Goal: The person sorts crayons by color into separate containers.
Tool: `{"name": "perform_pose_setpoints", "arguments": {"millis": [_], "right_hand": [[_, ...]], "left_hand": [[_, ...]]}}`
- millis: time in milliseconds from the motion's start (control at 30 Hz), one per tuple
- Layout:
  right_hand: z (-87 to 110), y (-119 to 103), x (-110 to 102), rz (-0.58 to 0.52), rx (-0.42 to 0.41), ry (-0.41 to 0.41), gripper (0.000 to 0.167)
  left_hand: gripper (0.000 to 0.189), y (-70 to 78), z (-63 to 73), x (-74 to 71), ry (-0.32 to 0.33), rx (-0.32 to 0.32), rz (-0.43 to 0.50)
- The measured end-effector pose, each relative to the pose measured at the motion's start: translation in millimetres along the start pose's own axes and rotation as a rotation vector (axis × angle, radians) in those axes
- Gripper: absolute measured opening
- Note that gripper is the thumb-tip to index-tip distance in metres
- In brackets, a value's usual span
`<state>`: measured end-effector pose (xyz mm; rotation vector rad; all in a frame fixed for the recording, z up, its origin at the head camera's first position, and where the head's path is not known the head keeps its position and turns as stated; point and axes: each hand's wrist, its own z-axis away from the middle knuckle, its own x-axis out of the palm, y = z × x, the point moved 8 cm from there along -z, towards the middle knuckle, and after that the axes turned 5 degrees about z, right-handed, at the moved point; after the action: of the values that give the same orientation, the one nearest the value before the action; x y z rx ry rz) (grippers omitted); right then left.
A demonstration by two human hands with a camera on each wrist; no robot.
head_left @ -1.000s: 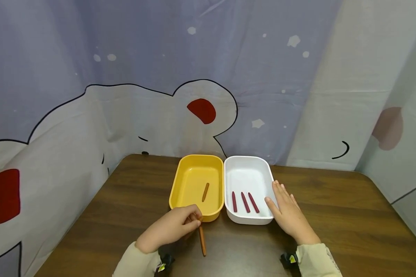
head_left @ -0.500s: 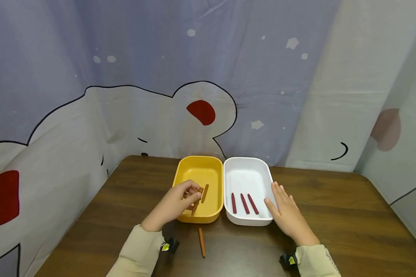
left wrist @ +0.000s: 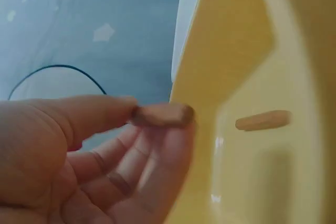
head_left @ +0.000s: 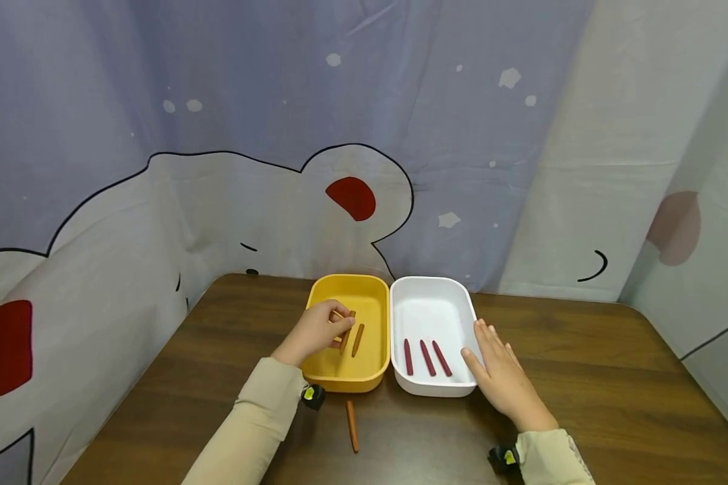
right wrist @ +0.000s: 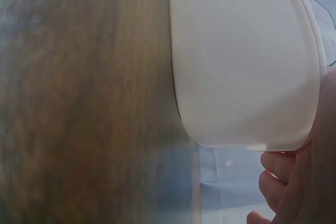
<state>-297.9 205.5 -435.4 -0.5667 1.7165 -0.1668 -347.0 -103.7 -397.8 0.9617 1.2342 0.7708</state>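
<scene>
In the head view my left hand (head_left: 317, 331) pinches an orange-brown crayon (head_left: 348, 331) between thumb and fingers, over the yellow bin (head_left: 321, 385). The left wrist view shows that crayon (left wrist: 164, 115) nearly end-on at the fingertips. A second orange-brown crayon (head_left: 358, 340) lies on the bin's floor, just right of the held one. Fingers straight, my right hand (head_left: 505, 377) rests along the right rim of the white bin (head_left: 433, 389). Inside the white bin, three dark red crayons (head_left: 427, 358) lie side by side near its front.
Another orange-brown crayon (head_left: 352, 426) lies on the wooden table (head_left: 582, 377), in front of the yellow bin. Both bins stand side by side near the table's back edge. A patterned curtain (head_left: 461, 135) hangs behind the table.
My left hand has moved from the bin's front edge, by the crayon on the table, forward over the yellow bin, carrying a crayon. The right hand stays at the white bin's rim.
</scene>
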Motion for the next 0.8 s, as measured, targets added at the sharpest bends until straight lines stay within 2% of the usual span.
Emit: {"name": "perform_pose_setpoints", "arguments": {"millis": [133,267,500,667,800], "right_hand": [[-0.2,0,0,0.002,0.000,0.006,0.069],[-0.8,1,1,-0.001,0.003,0.001,0.069],[0.1,1,0,0.002,0.003,0.004,0.069],[-0.1,0,0,0.001,0.002,0.006,0.069],[-0.3,1,1,-0.002,-0.001,0.008,0.069]], "left_hand": [[0.016,-9.6,-12.4,2.1,-0.018,-0.107,-0.011],[0.015,-17.5,-19.1,3.6,-0.027,-0.173,-0.026],[0.012,-31.7,-28.1,5.0,-0.024,-0.240,-0.083],[0.008,-43.4,-32.7,3.9,-0.003,-0.261,-0.159],[0.009,-51.6,-33.6,5.2,0.010,-0.284,-0.174]]}}
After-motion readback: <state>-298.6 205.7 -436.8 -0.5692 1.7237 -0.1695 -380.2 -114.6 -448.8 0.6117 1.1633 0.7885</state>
